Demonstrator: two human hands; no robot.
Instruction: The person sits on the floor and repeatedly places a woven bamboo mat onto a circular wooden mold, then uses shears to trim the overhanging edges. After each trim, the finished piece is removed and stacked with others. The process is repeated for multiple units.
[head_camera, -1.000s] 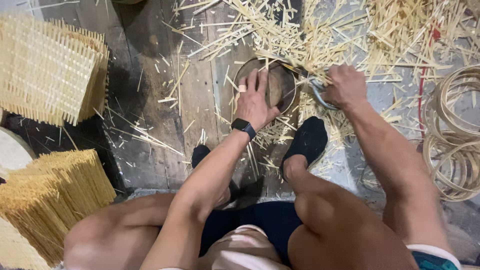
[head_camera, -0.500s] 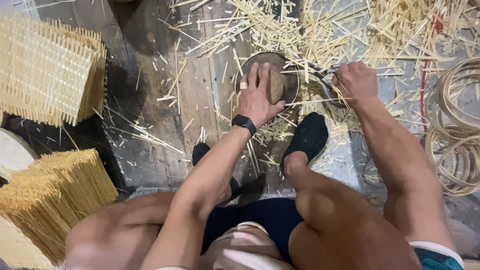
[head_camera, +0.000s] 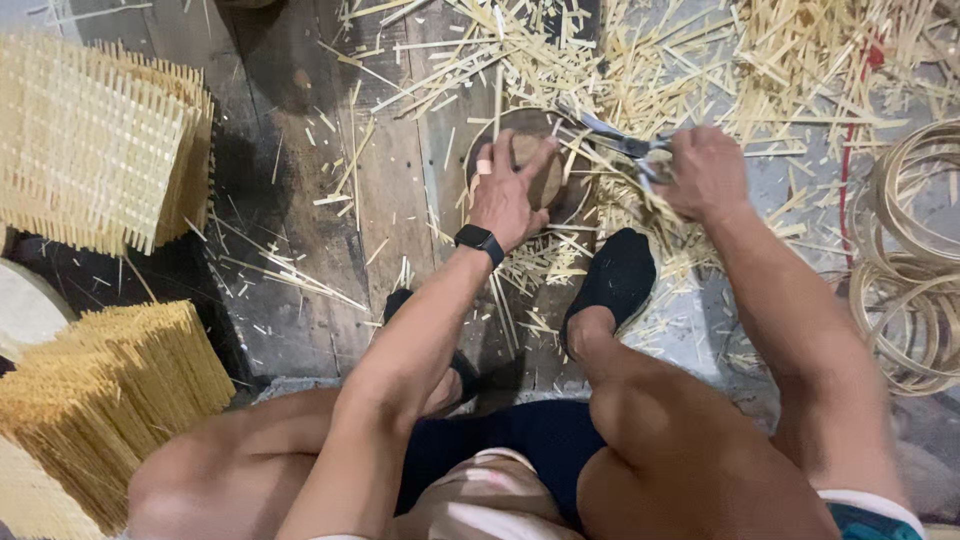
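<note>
My left hand (head_camera: 508, 188), with a black watch at the wrist, presses flat on a small round woven disc (head_camera: 530, 140) lying on the wooden floor. My right hand (head_camera: 703, 172) grips metal shears (head_camera: 620, 143), their blades pointing left at the disc's upper right rim. Cut bamboo strips (head_camera: 640, 60) lie scattered all around the disc. My black-socked foot (head_camera: 612, 280) rests just below the disc.
Stacks of square woven bamboo mats (head_camera: 95, 145) stand at the left. A bundle of yellow strips (head_camera: 110, 400) lies at the lower left. Several bamboo hoops (head_camera: 915, 250) are piled at the right. A red cord (head_camera: 855, 130) runs through the scraps.
My right hand has moved up and right with the shears, whose blades now reach across to the disc's rim. My left hand stays pressed on the disc.
</note>
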